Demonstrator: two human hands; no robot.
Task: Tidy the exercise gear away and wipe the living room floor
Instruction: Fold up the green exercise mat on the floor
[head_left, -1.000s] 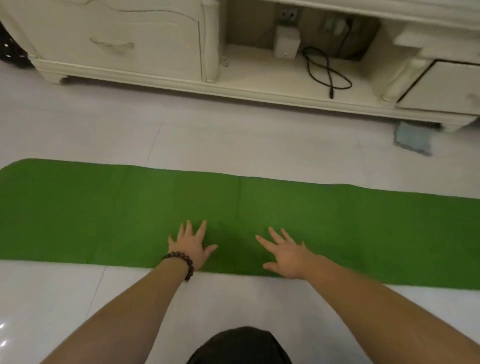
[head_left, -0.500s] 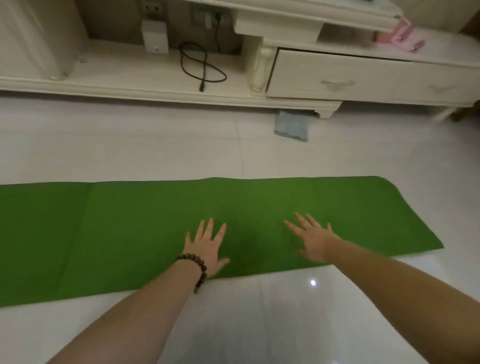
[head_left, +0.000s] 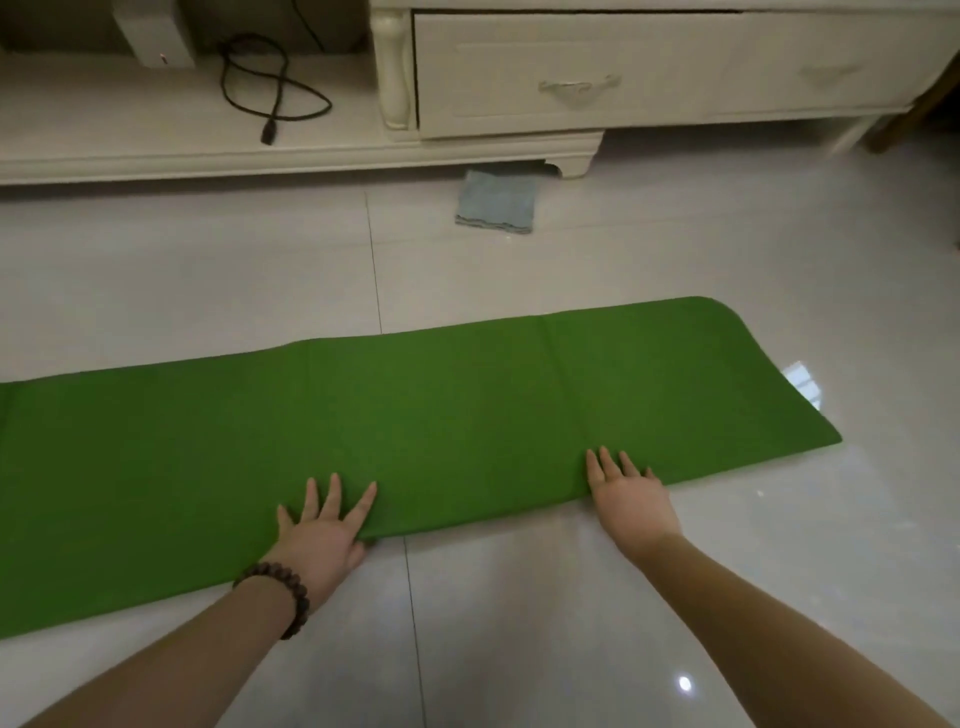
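A long green exercise mat (head_left: 441, 405) lies flat across the glossy white tiled floor, its rounded right end in view and its left end running out of frame. My left hand (head_left: 322, 540), with a dark bead bracelet on the wrist, lies flat on the mat's near edge, fingers spread and the thumb at the edge. My right hand (head_left: 631, 499) rests at the near edge further right, fingers straight and pointing onto the mat. A folded grey-blue cloth (head_left: 496, 208) lies on the floor beyond the mat.
A cream TV cabinet (head_left: 571, 78) with a drawer runs along the back. A black cable (head_left: 270, 98) and a white box (head_left: 156, 36) sit on its low open shelf at the left. A dark wooden leg (head_left: 904, 124) shows at far right.
The view has swung right along the mat, bringing its right end closer. Both hands have drawn back from the mat's middle to its near edge.
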